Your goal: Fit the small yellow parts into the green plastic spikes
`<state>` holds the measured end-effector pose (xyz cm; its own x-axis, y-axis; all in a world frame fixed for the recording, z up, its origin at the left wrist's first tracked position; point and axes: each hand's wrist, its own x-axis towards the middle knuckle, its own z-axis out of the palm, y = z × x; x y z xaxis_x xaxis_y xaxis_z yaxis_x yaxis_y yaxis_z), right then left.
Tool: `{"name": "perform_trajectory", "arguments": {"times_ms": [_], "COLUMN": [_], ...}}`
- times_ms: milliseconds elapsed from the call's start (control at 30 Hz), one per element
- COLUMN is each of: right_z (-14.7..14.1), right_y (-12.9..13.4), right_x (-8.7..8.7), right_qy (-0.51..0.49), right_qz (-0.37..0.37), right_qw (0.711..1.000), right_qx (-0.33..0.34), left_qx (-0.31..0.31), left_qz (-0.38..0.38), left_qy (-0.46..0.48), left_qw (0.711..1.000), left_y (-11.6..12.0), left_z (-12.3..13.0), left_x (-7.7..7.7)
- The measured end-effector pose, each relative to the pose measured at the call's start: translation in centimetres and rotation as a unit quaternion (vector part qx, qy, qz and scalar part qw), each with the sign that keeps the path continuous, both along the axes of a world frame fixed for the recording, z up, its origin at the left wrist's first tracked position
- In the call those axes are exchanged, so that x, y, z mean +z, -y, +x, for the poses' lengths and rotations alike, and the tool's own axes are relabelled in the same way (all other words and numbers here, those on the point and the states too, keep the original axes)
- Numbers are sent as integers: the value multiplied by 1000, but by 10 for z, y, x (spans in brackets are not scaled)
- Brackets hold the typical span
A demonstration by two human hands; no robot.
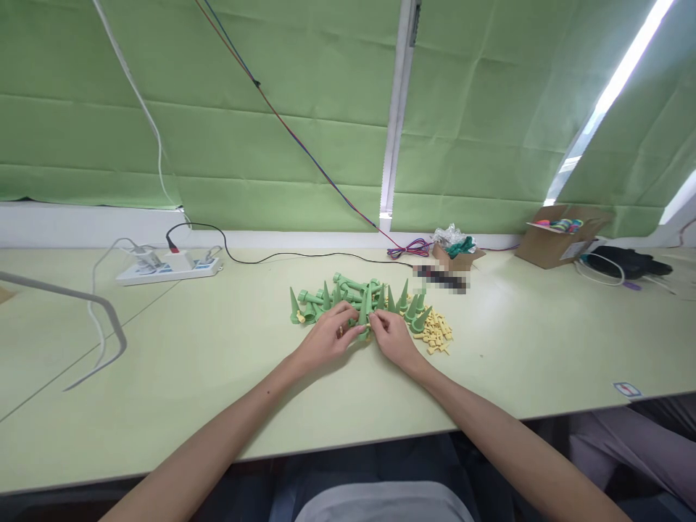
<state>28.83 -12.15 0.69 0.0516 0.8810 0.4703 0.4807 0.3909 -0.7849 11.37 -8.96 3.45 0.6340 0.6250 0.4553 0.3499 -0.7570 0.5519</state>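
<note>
My left hand [330,336] has its fingers curled round the base of a green cone [363,312] in front of the pile. Close beside it on the right, my right hand [392,336] is pinched at the same cone's lower part; whatever is between those fingertips is too small to make out. Green cones and green tube-like pieces [348,284] lie and stand behind both hands. Small yellow pieces [436,331] are heaped to the right of my right hand. One yellow piece [301,317] sits by the leftmost green cone [294,304].
A white power strip [170,270] with plugs and cables lies at the back left. Toward the back right are a small open box [460,255], a larger cardboard box [560,239] and a black item [625,262]. A person's leg [631,442] shows at the lower right.
</note>
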Motion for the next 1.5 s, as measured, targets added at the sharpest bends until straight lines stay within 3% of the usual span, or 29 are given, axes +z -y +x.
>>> {"name": "perform_trajectory", "arguments": {"times_ms": [233, 433, 567, 700, 867, 1167, 1500], "right_z": [0, -1, 0, -1, -2, -2, 0], "right_y": [-2, 1, 3, 6, 9, 7, 5], "right_x": [-1, 2, 4, 6, 8, 4, 3], "right_qy": [-21, -78, -95, -97, -95, -108, -88], "right_qz": [-18, 2, 27, 34, 30, 13, 12], "right_qw": [1000, 997, 995, 995, 994, 992, 995], "right_qx": [-5, -17, -24, 1, 35, 60, 43], "left_qx": [1, 79, 62, 40, 29, -2, 37], "left_qz": [23, -4, -137, -302, -376, -344, -252], "left_qy": [-16, 22, 45, 61, 76, 60, 49], "left_qw": [1000, 997, 988, 950, 923, 937, 966], "left_y": [-2, 0, 2, 1, -3, -4, 5], "left_z": [-1, 3, 5, 5, 4, -2, 1], "left_x": [-1, 2, 8, 11, 11, 8, 13]}}
